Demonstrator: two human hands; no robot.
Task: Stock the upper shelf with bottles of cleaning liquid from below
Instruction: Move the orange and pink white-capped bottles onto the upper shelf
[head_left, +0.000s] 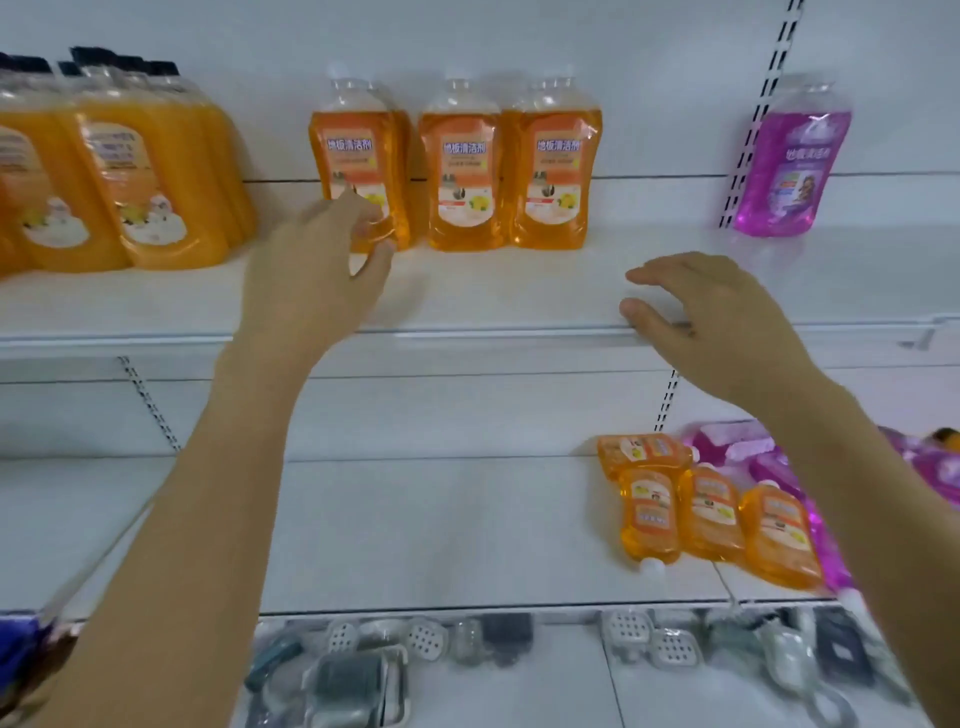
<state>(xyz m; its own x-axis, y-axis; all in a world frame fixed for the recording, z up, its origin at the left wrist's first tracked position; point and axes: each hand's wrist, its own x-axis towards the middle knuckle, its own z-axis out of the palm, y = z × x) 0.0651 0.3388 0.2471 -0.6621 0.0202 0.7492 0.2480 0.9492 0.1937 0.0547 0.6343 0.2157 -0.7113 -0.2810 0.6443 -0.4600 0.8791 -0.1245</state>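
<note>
Three orange bottles of cleaning liquid stand upright at the back of the upper shelf: a left one, a middle one and a right one. My left hand is raised in front of the left bottle's base, fingers spread, holding nothing. My right hand hovers over the shelf's front edge, fingers apart and empty. On the lower shelf, several orange bottles lie flat at the right. One purple bottle stands upright at the upper shelf's right.
Larger orange bottles with dark caps crowd the upper shelf's left end. Purple bottles lie on the lower shelf behind the orange ones. Packaged grey and white items fill the bottom shelf.
</note>
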